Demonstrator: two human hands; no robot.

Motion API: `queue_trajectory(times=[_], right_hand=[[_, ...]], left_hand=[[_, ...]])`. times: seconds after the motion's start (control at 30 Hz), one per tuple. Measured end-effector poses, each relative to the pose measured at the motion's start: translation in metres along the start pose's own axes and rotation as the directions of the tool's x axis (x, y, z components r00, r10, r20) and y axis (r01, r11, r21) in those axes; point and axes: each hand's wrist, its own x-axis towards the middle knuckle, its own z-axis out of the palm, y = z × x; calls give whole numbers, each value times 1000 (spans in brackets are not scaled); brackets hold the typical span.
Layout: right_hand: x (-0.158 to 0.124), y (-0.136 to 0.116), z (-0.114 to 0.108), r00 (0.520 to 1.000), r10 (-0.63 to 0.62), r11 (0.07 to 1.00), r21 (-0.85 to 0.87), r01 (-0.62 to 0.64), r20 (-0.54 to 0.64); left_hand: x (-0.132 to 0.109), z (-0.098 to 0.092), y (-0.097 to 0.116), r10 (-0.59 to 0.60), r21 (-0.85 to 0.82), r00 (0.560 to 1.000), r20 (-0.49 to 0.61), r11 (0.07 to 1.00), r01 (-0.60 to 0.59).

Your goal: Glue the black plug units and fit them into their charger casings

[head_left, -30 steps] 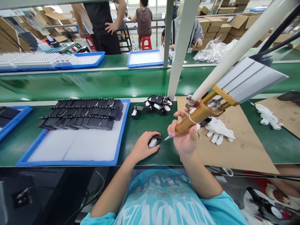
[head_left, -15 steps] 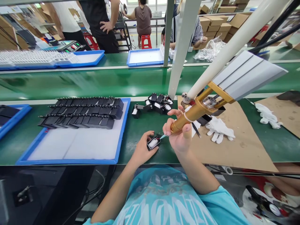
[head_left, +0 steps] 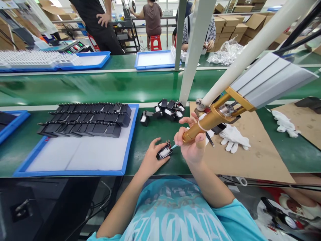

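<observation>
**Nozzle tip now on the part**

On your left, the blue tray [head_left: 75, 157] carries three rows of black parts [head_left: 85, 120] at its far end. A second ago your left hand [head_left: 150, 157] held the small black part [head_left: 164, 152] low on the green worktop [head_left: 145, 134], with the nozzle clear of it. Now you pinch it between thumb and fingers, tipped up, and the pale nozzle tip [head_left: 174, 146] meets its right end. The part is a black housing with a white insert and red bits at that end. Your right hand [head_left: 193, 147], just beside it, is wrapped around the gold dispensing tool [head_left: 208, 122]. White gloves [head_left: 234, 137] lie on cardboard [head_left: 250, 157] further right.
</observation>
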Motion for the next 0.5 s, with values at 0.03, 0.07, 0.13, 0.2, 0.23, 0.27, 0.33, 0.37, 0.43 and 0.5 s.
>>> queue_trajectory(times=[0.03, 0.07, 0.13, 0.2, 0.23, 0.27, 0.33, 0.37, 0.43, 0.5], right_hand=[[0, 0, 1, 1000, -1, 1000, 10, 1, 2], [0, 1, 1, 1000, -3, 1000, 19, 3, 1], [0, 1, 1, 1000, -6, 1000, 23, 6, -9], [0, 1, 1, 1000, -2, 1000, 9, 2, -22], [-1, 1, 1, 1000, 0, 1000, 0, 0, -26], [0, 1, 1, 1000, 2, 1000, -6, -2, -28], [0, 2, 1, 1000, 2, 1000, -10, -2, -29], [0, 2, 1, 1000, 0, 1000, -9, 0, -31], [1, 2, 1, 999, -5, 1000, -9, 5, -36], [1, 3, 1, 999, -9, 1000, -10, 9, -39]], left_hand=[[-1, 2, -1, -17, -9, 1000, -13, 1000, 17], [-3, 5, -2, -32, -26, 999, -22, 999, 32], [-4, 8, -1, -64, -44, 997, -44, 997, 62], [-5, 10, 3, -94, -10, 992, -83, 996, 93], [-6, 9, 5, -98, 21, 990, -105, 995, 101], [-6, 8, 8, -91, 50, 988, -122, 994, 98], [-6, 4, 13, -59, 80, 989, -138, 994, 70], [-6, 2, 15, -41, 78, 989, -140, 996, 52], [-7, -2, 19, -17, 54, 990, -141, 998, 25], [-8, -4, 21, -15, 24, 989, -145, 1000, 19]])
